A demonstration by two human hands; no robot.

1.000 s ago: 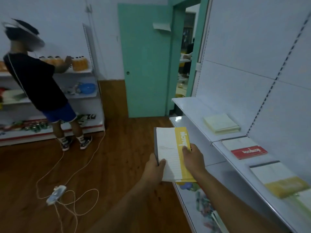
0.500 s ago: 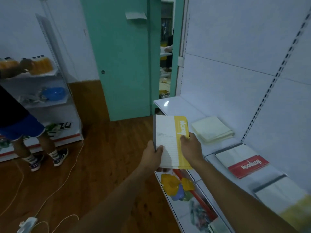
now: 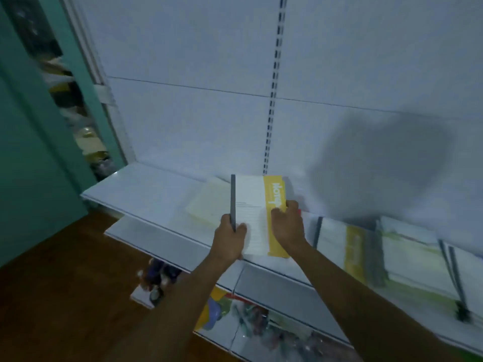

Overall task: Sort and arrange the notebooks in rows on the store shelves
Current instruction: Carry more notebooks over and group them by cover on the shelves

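I hold a white notebook with a yellow band (image 3: 252,205) upright in both hands over the white upper shelf (image 3: 146,194). My left hand (image 3: 230,237) grips its dark spine edge at the lower left. My right hand (image 3: 287,226) grips the yellow band on the right. A pale yellow notebook (image 3: 206,207) lies flat on the shelf just left of it. To the right lie a white and yellow notebook (image 3: 347,246) and pale green ones (image 3: 410,254), blurred. A red edge shows behind my right hand.
A teal door frame (image 3: 34,142) stands at the left with a doorway beside it. Below the upper shelf a lower shelf (image 3: 162,244) juts out, and the bottom shelf holds colourful items (image 3: 217,312). The floor (image 3: 52,296) is brown wood.
My view has swung right, from the room to the shelf wall. The notebook, held in both hands, has moved forward over the upper shelf. The other person is out of view.
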